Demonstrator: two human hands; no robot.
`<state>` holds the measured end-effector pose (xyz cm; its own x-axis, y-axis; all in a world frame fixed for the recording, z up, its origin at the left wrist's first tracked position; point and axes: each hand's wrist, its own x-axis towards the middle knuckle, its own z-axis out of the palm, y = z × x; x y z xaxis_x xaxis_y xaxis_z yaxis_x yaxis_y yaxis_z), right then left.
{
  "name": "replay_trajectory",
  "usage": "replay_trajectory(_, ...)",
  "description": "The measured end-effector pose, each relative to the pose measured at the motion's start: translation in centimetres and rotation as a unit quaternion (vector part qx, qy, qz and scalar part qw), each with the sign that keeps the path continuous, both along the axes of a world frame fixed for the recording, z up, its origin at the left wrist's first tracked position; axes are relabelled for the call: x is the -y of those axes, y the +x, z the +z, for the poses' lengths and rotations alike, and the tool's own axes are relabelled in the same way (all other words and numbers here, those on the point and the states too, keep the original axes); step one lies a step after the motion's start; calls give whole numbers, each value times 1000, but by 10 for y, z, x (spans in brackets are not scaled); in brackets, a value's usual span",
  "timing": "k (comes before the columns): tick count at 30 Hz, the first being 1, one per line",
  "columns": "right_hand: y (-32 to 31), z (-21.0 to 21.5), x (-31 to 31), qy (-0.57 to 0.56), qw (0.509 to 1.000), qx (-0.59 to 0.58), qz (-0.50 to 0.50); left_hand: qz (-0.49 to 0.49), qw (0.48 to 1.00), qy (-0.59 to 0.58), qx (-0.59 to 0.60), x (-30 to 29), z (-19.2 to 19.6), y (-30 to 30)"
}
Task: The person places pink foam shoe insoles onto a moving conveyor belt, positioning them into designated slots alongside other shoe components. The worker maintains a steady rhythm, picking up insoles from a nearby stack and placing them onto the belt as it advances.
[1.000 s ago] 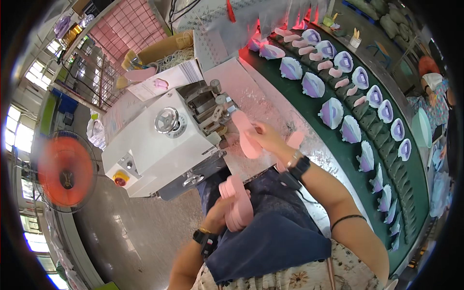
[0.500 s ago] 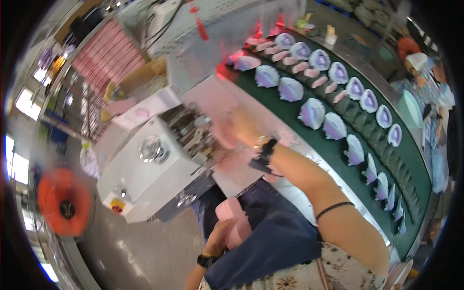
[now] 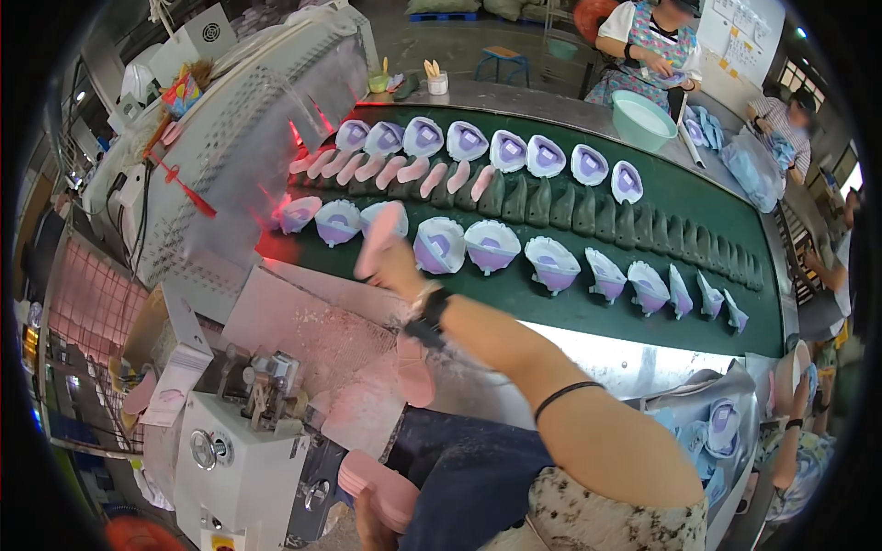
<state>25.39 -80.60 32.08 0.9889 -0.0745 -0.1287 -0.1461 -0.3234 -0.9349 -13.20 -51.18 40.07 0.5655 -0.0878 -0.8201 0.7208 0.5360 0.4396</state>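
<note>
My right hand (image 3: 397, 270) is stretched over the green conveyor belt (image 3: 386, 296), its fingers closed on a pink insole (image 3: 382, 235) that stands tilted up. Behind that insole, a white-and-purple shoe upper (image 3: 372, 216) is partly covered. Low in the picture, my left hand (image 3: 370, 525) grips a stack of pink insoles (image 3: 378, 487) beside the dark blue apron on my lap. Another pink insole (image 3: 415, 375) lies at the edge of the pink-dusted worktop (image 3: 303, 308), under my right forearm.
A white machine (image 3: 230, 468) with metal rollers stands at lower left. Along the belt run two rows of uppers and a middle row of dark shoe lasts (image 3: 542, 202), several bearing pink insoles. Beyond the belt are a green basin (image 3: 640, 121) and a person (image 3: 652, 55) at work.
The view has swung right. My right hand has gone from beside the machine to above the belt, now with a pink insole. My left hand keeps its stack low down.
</note>
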Motion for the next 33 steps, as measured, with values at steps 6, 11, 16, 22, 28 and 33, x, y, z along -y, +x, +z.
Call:
replay_trajectory(6, -6, 5, 218, -164, 926, 30, -340, 46, 998, -30, 17, 6, -26, -5)
replay_trajectory(11, 9, -25, 302, -234, 915, 150, -292, -3, 999, -54, 7, 17, -27, 17)
replay_trajectory(16, -41, 57, 73, -170, 959, 212, 76, 73, 997, 4, 4, 55, 42, 23)
replay_trajectory(22, -249, 119, -77, -10, 922, 194, 335, 31, 980, 132, 144, 40, 9, 43)
replay_trajectory(28, -243, 79, -105, 9, 956, 7, 292, 74, 987, -29, 139, 11, 32, 36)
replay_trajectory(33, -153, 57, -152, 10, 976, 46, 211, 88, 979, -169, 67, -5, 32, 7)
